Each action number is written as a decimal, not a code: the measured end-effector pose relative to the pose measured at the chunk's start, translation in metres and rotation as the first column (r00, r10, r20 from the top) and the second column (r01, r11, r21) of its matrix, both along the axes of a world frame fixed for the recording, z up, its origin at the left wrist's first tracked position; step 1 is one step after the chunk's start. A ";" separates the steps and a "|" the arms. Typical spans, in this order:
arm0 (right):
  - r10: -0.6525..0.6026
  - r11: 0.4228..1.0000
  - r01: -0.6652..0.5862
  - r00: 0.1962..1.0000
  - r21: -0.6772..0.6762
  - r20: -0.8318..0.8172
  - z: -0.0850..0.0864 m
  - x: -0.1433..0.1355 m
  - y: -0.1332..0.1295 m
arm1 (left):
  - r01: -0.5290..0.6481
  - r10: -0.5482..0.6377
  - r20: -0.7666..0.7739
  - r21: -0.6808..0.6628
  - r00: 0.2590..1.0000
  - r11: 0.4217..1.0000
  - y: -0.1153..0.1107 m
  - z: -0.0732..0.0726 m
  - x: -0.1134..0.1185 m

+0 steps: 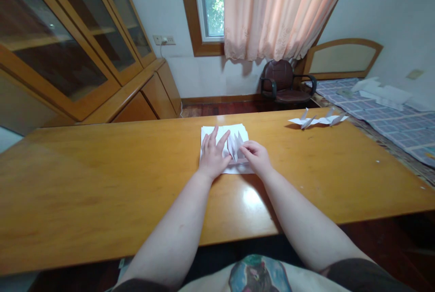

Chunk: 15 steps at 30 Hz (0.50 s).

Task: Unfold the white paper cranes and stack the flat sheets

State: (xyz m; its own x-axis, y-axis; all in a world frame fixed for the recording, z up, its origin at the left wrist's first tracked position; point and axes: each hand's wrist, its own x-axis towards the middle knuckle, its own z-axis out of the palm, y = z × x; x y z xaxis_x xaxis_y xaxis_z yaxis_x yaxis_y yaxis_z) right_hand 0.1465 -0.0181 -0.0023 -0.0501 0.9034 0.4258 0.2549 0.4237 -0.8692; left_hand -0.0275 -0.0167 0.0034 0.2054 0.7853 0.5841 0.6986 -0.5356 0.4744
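A stack of white paper sheets [240,169] lies on the wooden table [136,183]. On top of it stands a small folded white paper [234,146] with upright pointed folds. My left hand [213,156] rests on the sheets with its fingers spread, the thumb beside the base of the folded paper. The fingers of my right hand [256,156] are pinched on the right edge of the folded paper.
Folded white paper pieces [317,121] sit at the table's back right. Beyond the table are a brown armchair [280,81] and a bed [384,111] with papers on it. A glass-door cabinet [84,34] stands at the left.
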 end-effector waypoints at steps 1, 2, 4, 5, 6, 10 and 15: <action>0.000 1.000 0.000 1.000 0.005 0.009 0.000 0.000 0.000 | -0.014 0.014 -0.025 0.017 1.000 1.000 -0.001 0.001 0.000; -0.004 1.000 0.004 1.000 0.011 0.018 0.000 0.000 0.000 | -0.019 0.020 -0.045 0.030 0.999 0.999 -0.002 0.003 0.001; -0.013 1.000 0.013 1.000 0.019 0.029 0.000 0.001 0.000 | -0.014 0.017 -0.060 0.048 0.998 0.999 -0.004 0.005 0.003; -0.015 1.000 0.014 1.000 0.018 0.027 -0.001 0.001 0.001 | -0.011 0.014 -0.055 0.054 0.998 0.999 -0.005 0.005 0.004; -0.015 1.000 0.015 1.000 0.012 0.020 -0.002 0.002 0.001 | -0.011 0.014 -0.044 0.056 0.999 0.998 -0.005 0.006 0.005; -0.058 0.997 0.054 0.995 -0.046 -0.081 -0.009 0.002 0.006 | -0.068 0.068 0.004 0.049 0.998 0.997 -0.004 0.005 0.005; -0.092 0.990 0.061 0.961 -0.125 -0.261 -0.020 0.000 0.011 | -0.163 0.161 -0.143 -0.007 0.977 0.987 -0.002 0.002 0.001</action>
